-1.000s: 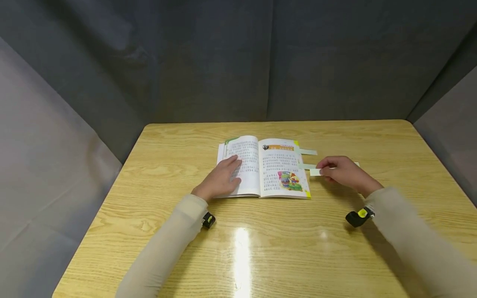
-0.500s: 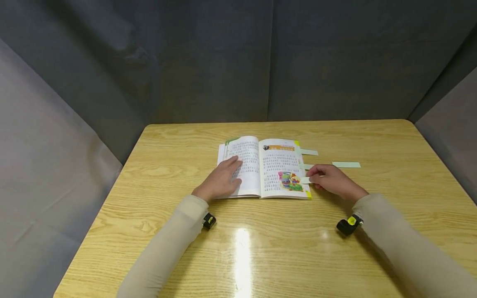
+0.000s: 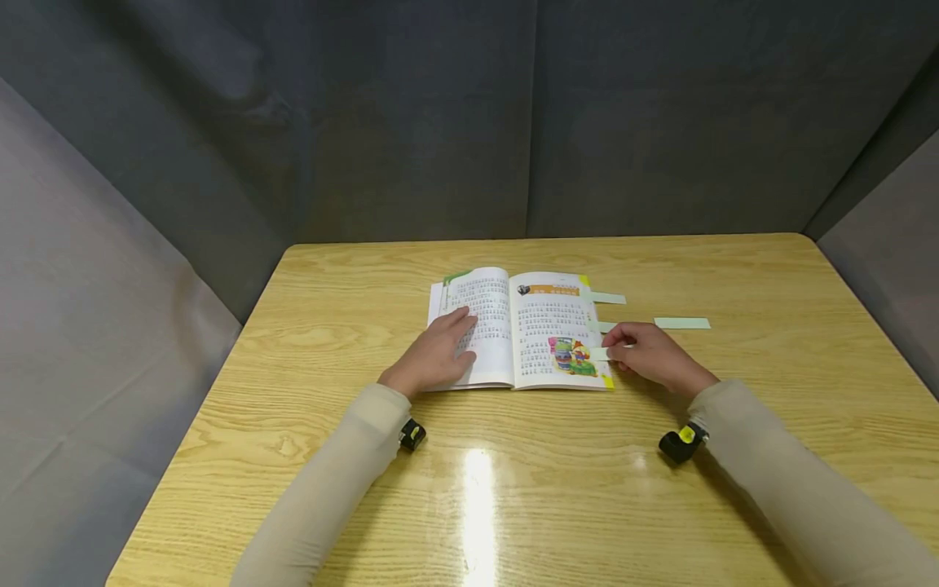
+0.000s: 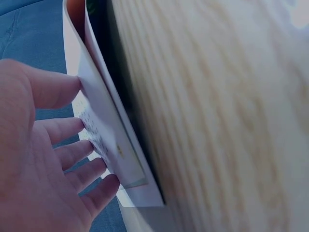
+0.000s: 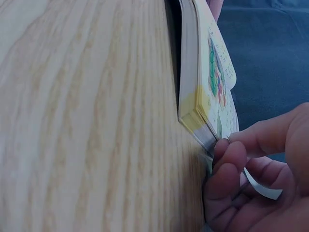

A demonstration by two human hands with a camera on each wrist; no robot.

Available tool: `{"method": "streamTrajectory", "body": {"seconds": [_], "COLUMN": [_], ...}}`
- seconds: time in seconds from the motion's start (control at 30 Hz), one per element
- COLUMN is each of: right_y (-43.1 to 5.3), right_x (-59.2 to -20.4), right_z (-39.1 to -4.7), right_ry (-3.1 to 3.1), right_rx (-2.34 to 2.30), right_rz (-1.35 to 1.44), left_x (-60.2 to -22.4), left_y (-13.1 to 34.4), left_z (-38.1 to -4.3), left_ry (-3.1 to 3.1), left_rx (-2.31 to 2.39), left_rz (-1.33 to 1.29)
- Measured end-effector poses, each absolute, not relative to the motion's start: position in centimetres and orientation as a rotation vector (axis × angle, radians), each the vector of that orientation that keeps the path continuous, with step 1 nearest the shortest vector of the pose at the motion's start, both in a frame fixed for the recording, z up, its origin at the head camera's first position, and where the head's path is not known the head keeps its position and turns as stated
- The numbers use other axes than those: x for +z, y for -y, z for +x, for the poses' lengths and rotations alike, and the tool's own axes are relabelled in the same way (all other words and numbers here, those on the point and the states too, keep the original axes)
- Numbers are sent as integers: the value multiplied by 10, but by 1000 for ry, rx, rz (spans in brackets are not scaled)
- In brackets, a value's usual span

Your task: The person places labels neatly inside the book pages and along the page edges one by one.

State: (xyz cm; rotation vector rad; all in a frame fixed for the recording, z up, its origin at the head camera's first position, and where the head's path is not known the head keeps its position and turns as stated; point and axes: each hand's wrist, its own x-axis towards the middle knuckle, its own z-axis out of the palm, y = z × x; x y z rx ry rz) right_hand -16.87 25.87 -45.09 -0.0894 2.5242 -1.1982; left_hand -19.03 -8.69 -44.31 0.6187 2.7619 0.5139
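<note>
The left hand (image 3: 433,355) lies with fingers straight and spread on the open illustrated paperback book (image 3: 521,330). The right hand (image 3: 649,355) has its fingers pinched on a pale green paper strip (image 3: 600,354) at the book's right edge, on the light wooden tabletop (image 3: 513,481).

The paper strip (image 3: 600,354) pinched in the right hand's (image 3: 649,356) grip is pale green. Beside it, the book's (image 3: 546,330) white page shows grey print, an orange banner, a multicoloured drawing, and yellow corners. The table (image 3: 513,489) is light wood-grained.

An open book (image 3: 521,330) lies flat under the left hand (image 3: 433,355) – text pages, one colourful picture. A pale green paper strip (image 3: 599,354), pinched by the right hand (image 3: 653,355), touches the book's right edge.
</note>
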Motion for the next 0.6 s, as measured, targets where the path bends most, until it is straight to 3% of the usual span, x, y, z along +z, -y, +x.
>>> {"method": "streamTrajectory", "body": {"seconds": [0.6], "right_y": [-253], "right_x": [-458], "right_z": [-172], "right_ry": [-2732], "right_rx": [-968], "right_rz": [-109], "left_x": [-444], "left_y": [87], "left_z": [-190], "left_ry": [-2765], "left_rx": [530], "left_rz": [623]}}
